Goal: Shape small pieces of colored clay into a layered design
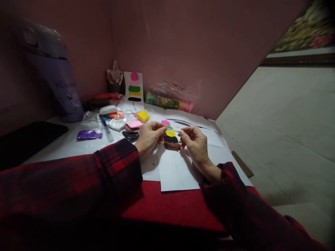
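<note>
— Looking across the desk (78, 144) first: what is most likely to go wrong?

— I'd say the white sheet (178, 170) could slide. It lies half on the red cloth (170, 205) at the near edge, and the right forearm rests over its corner. A drag of that sleeve might shift the sheet and smear the clay stack (170, 137) pressed onto it, with its pink, green, yellow, black and brown bands.

— And the hands themselves?

— Both are raised just above that stack. The left hand (149, 136) is curled, thumb and forefinger pinched on one end of a thin pale strip (173, 129); the right hand (195, 143) pinches the other end, its other fingers loosely bent. The strip spans the gap between them, over the yellow band. It looks thin enough that I judge a firmer pull could snap it, or let it sag onto the wrong colour.

— What crowds the space around?

— A large purple appliance (52, 73) stands far left, with a dark flat thing (28, 139) before it. Against the wall leans a card (134, 89) bearing the same colour stack, beside a clear bag of clay sticks (170, 99). Nearer the left hand lie opened packets: a yellow block (142, 115), a pink block (134, 124), a purple packet (89, 134) and a pen-like tool (106, 127).

— Anything truly in the way?

— The pink block and the dark lump just by the left wrist; a backward move could knock them.
</note>
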Available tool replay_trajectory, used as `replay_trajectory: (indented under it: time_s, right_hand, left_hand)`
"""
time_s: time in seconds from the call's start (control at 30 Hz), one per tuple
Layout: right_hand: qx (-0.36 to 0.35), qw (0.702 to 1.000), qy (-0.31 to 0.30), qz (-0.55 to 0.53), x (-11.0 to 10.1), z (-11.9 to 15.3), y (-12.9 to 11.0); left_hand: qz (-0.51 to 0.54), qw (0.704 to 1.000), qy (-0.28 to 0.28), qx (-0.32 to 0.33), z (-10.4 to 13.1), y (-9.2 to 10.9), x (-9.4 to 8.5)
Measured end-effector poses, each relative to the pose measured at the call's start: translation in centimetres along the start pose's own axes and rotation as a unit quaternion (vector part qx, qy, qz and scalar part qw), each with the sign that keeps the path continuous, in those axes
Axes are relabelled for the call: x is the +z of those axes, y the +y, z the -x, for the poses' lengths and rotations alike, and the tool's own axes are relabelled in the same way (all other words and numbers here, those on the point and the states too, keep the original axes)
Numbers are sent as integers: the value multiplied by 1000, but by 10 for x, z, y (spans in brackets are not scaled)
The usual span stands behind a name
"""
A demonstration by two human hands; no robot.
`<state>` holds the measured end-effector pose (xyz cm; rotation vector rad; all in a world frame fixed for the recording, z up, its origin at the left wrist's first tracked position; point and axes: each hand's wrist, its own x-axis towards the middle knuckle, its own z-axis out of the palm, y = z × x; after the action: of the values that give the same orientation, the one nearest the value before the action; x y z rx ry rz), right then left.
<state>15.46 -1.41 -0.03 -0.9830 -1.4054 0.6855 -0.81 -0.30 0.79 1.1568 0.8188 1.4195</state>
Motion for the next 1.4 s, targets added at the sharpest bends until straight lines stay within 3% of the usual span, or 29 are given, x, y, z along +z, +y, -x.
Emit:
replay_trajectory:
  time_s: [0.2,0.3,0.5,0.87,1.2,1.3,1.4]
  right_hand:
    - [-15,997,-67,-19,1,3,-1]
    - [-19,994,-105,-23,2,6,-3]
    - [-22,994,-104,20,0,9,2]
    - [-42,993,-107,32,1,8,3]
    - [-55,997,-5,61,1,3,1]
    - [-44,998,2,43,0,2,1]
    - [-39,998,-35,26,0,4,0]
  left_hand:
    - [-1,990,-132,-50,5,0,1]
    - [-28,986,-161,-44,7,2,1]
    - [-35,991,-128,-34,6,4,2]
    - [-31,992,-120,-39,6,7,5]
    - [-19,999,-34,-13,4,3,4]
    - [-5,999,-41,-20,3,0,1]
    - [0,995,-95,-36,3,-2,-1]
